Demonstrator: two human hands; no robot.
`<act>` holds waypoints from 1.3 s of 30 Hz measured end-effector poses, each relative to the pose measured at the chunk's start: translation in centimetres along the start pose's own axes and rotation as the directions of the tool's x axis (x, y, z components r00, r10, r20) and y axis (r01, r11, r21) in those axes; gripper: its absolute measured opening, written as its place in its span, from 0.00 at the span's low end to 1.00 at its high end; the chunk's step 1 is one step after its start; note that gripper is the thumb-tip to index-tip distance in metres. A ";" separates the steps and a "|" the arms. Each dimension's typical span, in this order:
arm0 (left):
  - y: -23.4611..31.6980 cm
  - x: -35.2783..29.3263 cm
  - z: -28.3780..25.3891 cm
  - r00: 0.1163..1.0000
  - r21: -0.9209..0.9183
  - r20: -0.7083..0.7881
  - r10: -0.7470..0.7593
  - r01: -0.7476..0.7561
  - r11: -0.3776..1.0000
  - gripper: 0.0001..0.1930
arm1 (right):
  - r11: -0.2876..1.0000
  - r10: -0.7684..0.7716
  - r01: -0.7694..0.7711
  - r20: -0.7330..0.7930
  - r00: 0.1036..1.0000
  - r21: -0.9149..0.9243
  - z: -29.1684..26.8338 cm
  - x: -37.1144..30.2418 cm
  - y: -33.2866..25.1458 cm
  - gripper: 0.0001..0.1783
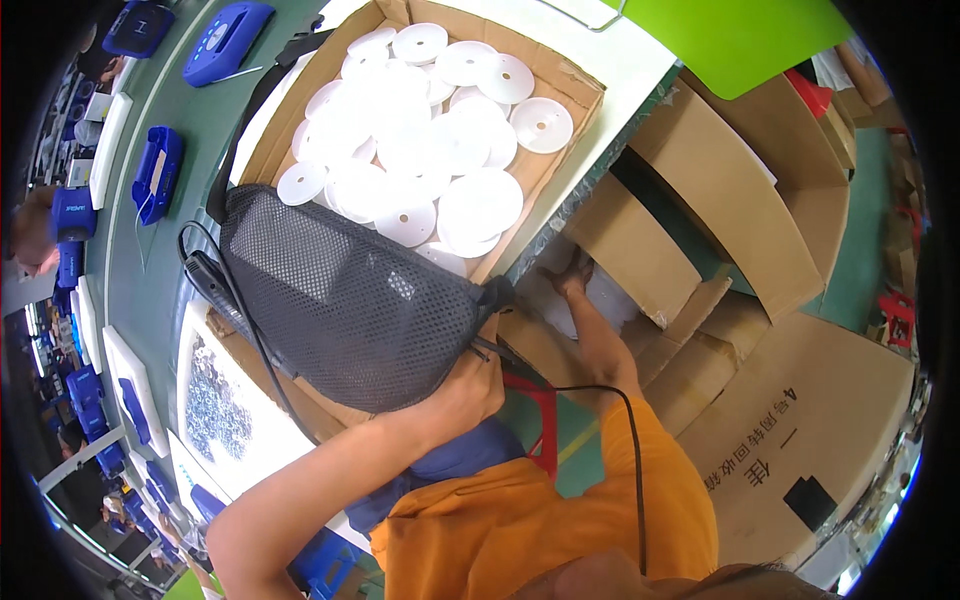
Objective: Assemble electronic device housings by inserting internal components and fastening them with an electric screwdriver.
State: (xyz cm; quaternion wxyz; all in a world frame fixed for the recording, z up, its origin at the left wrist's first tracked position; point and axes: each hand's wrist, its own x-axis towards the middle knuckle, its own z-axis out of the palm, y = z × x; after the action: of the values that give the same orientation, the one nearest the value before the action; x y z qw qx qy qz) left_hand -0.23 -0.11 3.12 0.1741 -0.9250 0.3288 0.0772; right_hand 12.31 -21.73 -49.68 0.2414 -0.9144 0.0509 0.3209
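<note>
My left hand (478,378) is closed at the lower right corner of a black mesh bag (340,290), beside its zip end and a thin cord. The bag lies tilted over the near edge of a shallow cardboard tray (565,75) piled with white round discs (541,125). Down to the right, my right hand (572,274) reaches into an open cardboard box (630,240) below the table edge. Its fingers look apart over whitish, translucent plastic (610,300); shadow hides the fingertips, and I see nothing held there.
A black cable (632,430) runs across my right forearm. A large flattened carton (800,430) and a red stool (545,425) are near my right side. Along the green bench at left lie blue devices (228,42) and a blue tray (157,175). Another person (35,235) is at the far left.
</note>
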 end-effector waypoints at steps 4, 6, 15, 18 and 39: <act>-0.9 0.5 -0.7 0.998 0.024 -0.058 -0.008 0.009 1.000 0.25 | 0.999 -0.012 0.010 0.036 0.999 0.037 3.5 1.1 -1.4 0.86; -0.7 1.5 -0.8 0.990 0.014 -0.135 0.029 -0.028 1.000 0.25 | 0.997 -0.055 0.052 -0.047 0.997 -0.064 3.4 3.8 4.7 0.86; 0.3 1.2 0.0 1.000 0.035 0.019 -0.003 0.003 0.999 0.24 | 0.983 -0.002 -0.016 -0.097 0.995 -0.182 10.4 0.3 -1.1 0.90; 0.1 0.4 0.1 0.999 0.029 0.044 -0.012 0.010 1.000 0.24 | 0.961 0.002 -0.024 -0.082 0.997 -0.276 11.5 0.7 -1.5 0.73; 0.7 -1.4 -0.1 0.999 -0.002 0.033 -0.005 0.005 1.000 0.23 | 0.915 -0.401 0.402 -0.026 0.916 0.031 18.7 11.9 10.8 0.59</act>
State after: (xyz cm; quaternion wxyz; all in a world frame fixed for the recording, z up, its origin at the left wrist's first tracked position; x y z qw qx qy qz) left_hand -1.73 0.19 3.37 0.1788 -0.9246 0.3235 0.0920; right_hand 8.49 -21.59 -73.99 0.3178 -0.9041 -0.1297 0.2546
